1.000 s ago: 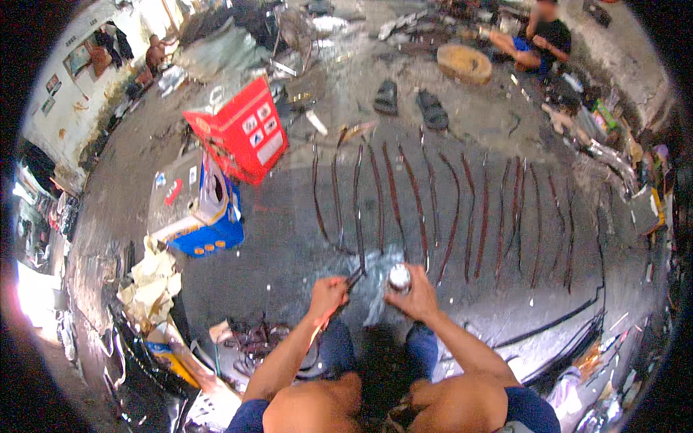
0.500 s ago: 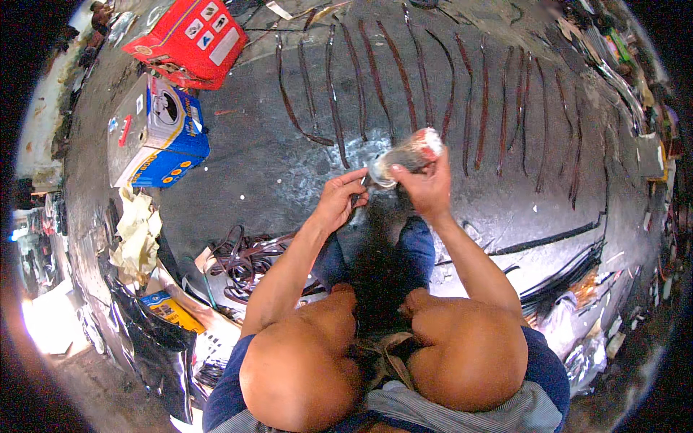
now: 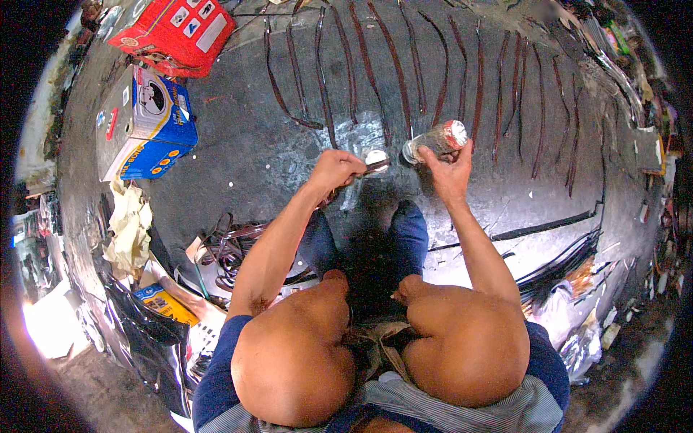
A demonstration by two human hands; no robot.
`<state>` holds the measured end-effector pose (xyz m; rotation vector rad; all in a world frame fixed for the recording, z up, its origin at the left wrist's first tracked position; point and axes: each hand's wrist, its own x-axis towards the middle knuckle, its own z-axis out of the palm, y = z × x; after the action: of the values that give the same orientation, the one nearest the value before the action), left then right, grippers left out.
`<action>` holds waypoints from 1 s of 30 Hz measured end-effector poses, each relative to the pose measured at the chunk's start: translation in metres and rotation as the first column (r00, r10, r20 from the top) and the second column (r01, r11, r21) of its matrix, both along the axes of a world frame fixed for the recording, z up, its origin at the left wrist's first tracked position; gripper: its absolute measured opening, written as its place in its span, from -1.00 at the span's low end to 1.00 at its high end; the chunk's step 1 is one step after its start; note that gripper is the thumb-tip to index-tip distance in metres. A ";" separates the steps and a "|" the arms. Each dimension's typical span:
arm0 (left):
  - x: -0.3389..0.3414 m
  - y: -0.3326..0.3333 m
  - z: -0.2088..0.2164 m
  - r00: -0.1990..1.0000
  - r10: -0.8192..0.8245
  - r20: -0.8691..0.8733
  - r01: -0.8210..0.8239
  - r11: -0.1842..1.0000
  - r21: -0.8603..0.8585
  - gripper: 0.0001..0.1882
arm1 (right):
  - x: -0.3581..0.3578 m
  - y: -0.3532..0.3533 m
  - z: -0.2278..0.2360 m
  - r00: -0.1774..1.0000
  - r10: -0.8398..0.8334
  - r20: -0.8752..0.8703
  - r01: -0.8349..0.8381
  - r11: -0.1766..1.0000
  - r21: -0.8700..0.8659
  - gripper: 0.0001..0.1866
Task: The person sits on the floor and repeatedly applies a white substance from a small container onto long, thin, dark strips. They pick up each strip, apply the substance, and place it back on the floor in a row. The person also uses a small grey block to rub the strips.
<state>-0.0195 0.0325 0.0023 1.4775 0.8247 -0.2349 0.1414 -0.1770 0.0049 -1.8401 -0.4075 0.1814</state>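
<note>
In my right hand (image 3: 449,169) is a worn cylindrical can (image 3: 433,142), tilted, its grey side smeared and its white end marked with red. The fingers are wrapped round its lower side. My left hand (image 3: 338,172) is closed in a pinch on a dark strip (image 3: 377,167), whose short end points toward the can. A small round white thing (image 3: 376,156) shows at the strip's end; whether it is held or lies behind cannot be made out. Beyond both hands, several long dark brown strips (image 3: 399,65) lie side by side on the grey floor board (image 3: 238,144).
A red box (image 3: 173,36) and a blue and grey box (image 3: 155,123) stand at the far left. Crumpled cream paper (image 3: 130,224) and a tangle of brown strips (image 3: 227,252) lie nearer on the left. Black strips (image 3: 559,267) and clear plastic (image 3: 581,346) are at the right.
My right hand has drawn the can away to the right, off my left hand. My left hand has turned palm down, and the white thing now shows. The view has shifted slightly.
</note>
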 end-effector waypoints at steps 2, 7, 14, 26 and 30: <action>0.012 0.000 -0.015 1.000 -0.001 -0.021 0.003 0.995 0.097 -0.86 | -0.006 0.008 0.003 0.997 0.079 -0.004 -0.079 0.996 -0.047 -0.41; 0.025 0.004 -0.048 0.998 -0.053 -0.031 0.060 0.950 0.306 -0.86 | -0.027 0.033 -0.009 0.946 0.323 0.009 -0.318 0.937 -0.147 -0.23; 0.009 -0.008 -0.036 0.929 -0.242 0.281 -0.024 0.716 0.698 -0.55 | -0.044 0.038 -0.019 0.826 0.479 0.297 -0.371 0.859 -0.354 -0.25; 0.019 -0.037 0.000 0.863 -0.169 0.476 -0.092 0.874 0.478 -0.46 | -0.015 0.035 -0.065 0.916 0.320 -0.244 -0.375 0.898 -0.230 -0.71; 0.022 -0.039 0.003 0.862 -0.189 0.470 -0.088 0.857 0.507 -0.47 | -0.009 0.038 -0.074 0.927 0.269 -0.261 -0.317 0.934 -0.166 -0.75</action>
<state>0.0024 -0.0068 0.0052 1.9504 0.4203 0.3650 0.1327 -0.1387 -0.0690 -1.9233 -0.5131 0.6642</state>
